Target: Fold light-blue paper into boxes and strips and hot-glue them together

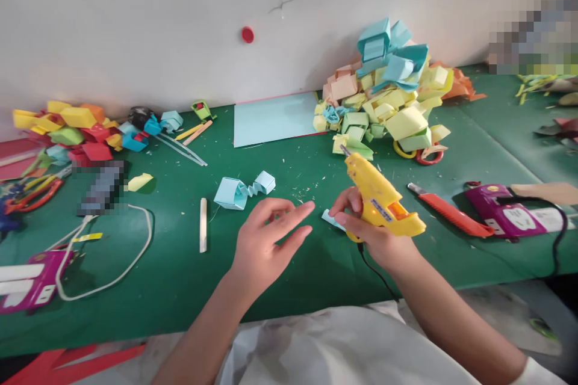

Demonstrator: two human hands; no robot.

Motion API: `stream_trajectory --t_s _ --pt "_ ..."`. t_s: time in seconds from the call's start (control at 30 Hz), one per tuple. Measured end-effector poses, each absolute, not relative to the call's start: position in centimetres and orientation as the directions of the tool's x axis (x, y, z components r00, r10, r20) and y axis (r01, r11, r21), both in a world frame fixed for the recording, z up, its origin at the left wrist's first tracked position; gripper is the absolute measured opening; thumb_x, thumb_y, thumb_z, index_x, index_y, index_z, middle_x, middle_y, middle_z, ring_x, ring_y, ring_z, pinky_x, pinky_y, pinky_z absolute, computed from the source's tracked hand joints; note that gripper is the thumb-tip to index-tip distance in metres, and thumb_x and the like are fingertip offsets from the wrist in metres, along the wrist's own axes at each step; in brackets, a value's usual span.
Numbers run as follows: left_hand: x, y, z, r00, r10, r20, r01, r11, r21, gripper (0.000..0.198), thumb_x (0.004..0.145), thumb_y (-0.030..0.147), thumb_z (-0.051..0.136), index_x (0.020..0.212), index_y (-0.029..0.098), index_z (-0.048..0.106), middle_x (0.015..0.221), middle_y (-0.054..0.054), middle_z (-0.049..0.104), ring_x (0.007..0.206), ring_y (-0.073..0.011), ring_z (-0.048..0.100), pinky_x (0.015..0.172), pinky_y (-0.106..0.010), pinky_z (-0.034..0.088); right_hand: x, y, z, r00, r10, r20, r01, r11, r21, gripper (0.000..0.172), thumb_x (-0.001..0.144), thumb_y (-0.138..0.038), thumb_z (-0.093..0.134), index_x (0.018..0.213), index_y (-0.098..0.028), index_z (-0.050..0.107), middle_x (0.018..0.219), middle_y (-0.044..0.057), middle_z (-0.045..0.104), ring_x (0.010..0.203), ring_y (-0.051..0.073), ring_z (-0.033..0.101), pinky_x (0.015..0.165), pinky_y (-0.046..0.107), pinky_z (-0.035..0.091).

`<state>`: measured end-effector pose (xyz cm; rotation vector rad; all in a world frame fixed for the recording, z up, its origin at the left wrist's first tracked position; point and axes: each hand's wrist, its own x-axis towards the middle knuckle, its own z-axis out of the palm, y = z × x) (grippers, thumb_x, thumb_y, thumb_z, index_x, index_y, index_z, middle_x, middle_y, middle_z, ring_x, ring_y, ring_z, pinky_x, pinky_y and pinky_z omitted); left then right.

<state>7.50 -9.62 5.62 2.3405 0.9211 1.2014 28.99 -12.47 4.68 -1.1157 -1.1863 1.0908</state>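
Note:
My right hand (368, 225) is wrapped round a yellow hot glue gun (377, 198), its nozzle tilted up and to the left. A small light blue paper piece (333, 219) shows at the fingertips of that hand; whether they pinch it or only touch it I cannot tell. My left hand (271, 234) hovers above the table with its fingers apart, holding nothing. Just beyond it lie a folded light blue paper box (231, 192) and a smaller one (264, 182), joined by a zigzag paper strip (251, 190).
A wooden stick (203, 225) lies left of my left hand. Heaped paper boxes (388, 102) stand at the back right, more (76, 129) at the left. A red cutter knife (456, 213) and purple power strip (506, 210) lie right. A light blue sheet (275, 120) rests against the wall.

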Motion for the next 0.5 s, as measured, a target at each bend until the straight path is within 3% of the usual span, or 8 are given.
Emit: stream_trajectory --t_s 0.13,0.3,0.5 --pt "8.9 -8.9 6.2 0.504 0.534 0.678 0.401 -0.841 0.364 0.031 0.095 0.018 0.069 0.122 0.033 0.072 0.092 -0.001 0.066 0.074 -0.0128 0.061 0.07 -0.027 0.054 28.6 -12.5 4.5 -0.007 0.998 0.068 -0.154 0.066 -0.986 0.031 0.084 -0.033 0.077 0.078 -0.026 0.048 0.082 0.0 0.066 0.07 0.018 0.061 0.057 0.033 0.049" --pt "9.7 -8.4 6.1 0.529 0.405 0.746 0.419 -0.889 0.186 0.021 0.094 0.014 0.069 0.108 0.028 0.075 0.079 0.001 0.066 0.064 -0.0123 0.057 0.063 -0.027 0.05 28.5 -12.4 4.1 -0.022 0.999 0.026 -0.238 0.02 -0.971 0.03 0.082 -0.035 0.078 0.081 -0.026 0.05 0.086 0.001 0.066 0.077 0.019 0.062 0.065 0.034 0.052" --pt "10.1 -8.1 5.0 0.523 0.404 0.751 0.428 -0.886 0.178 0.017 0.093 0.012 0.067 0.087 0.026 0.074 0.072 0.001 0.066 0.058 -0.0121 0.055 0.057 -0.027 0.047 28.3 -12.1 4.3 -0.027 0.998 -0.053 -0.289 -0.058 -0.956 0.028 0.08 -0.029 0.078 0.08 -0.024 0.051 0.085 -0.001 0.065 0.078 0.016 0.06 0.069 0.032 0.051"
